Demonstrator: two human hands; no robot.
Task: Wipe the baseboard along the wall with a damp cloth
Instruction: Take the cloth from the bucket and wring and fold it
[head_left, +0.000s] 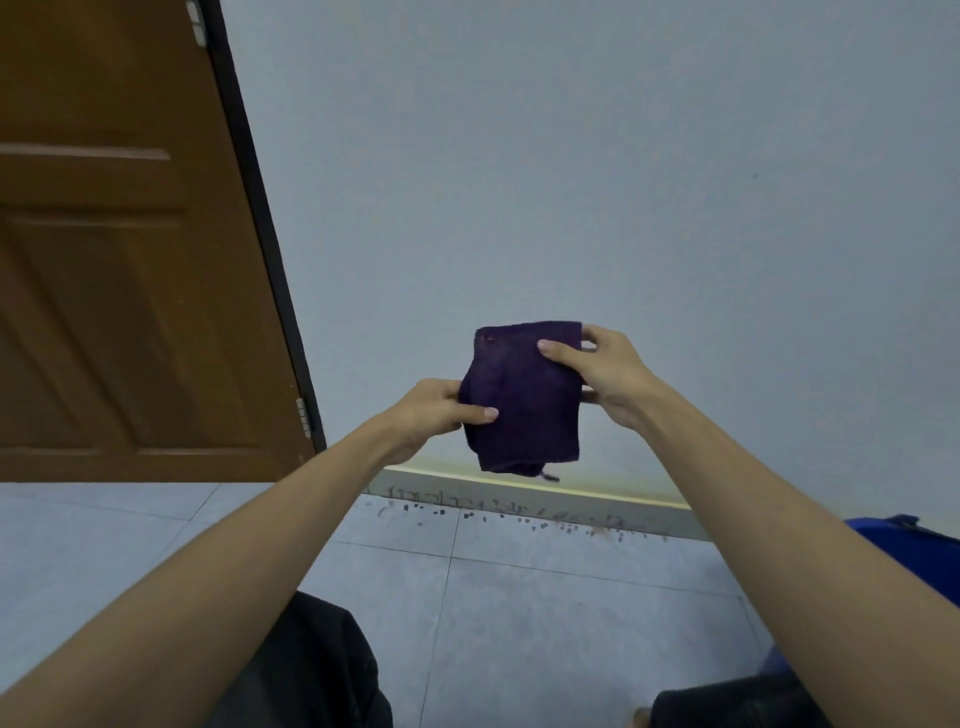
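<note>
I hold a dark purple cloth (522, 400), folded into a rough rectangle, up in front of the wall with both hands. My left hand (441, 413) pinches its lower left edge, thumb on the front. My right hand (602, 371) grips its upper right corner. Below the cloth a pale grey baseboard (545, 501) runs along the foot of the light wall, with dark scribble marks on its face and dark specks on the floor tiles just in front of it. The cloth hangs above the baseboard without touching it.
A brown wooden door (119, 260) with a dark frame stands to the left. A blue object (914, 556) sits on the floor at the right, against the baseboard. My knees in dark trousers (311, 670) are at the bottom. The floor is pale tile.
</note>
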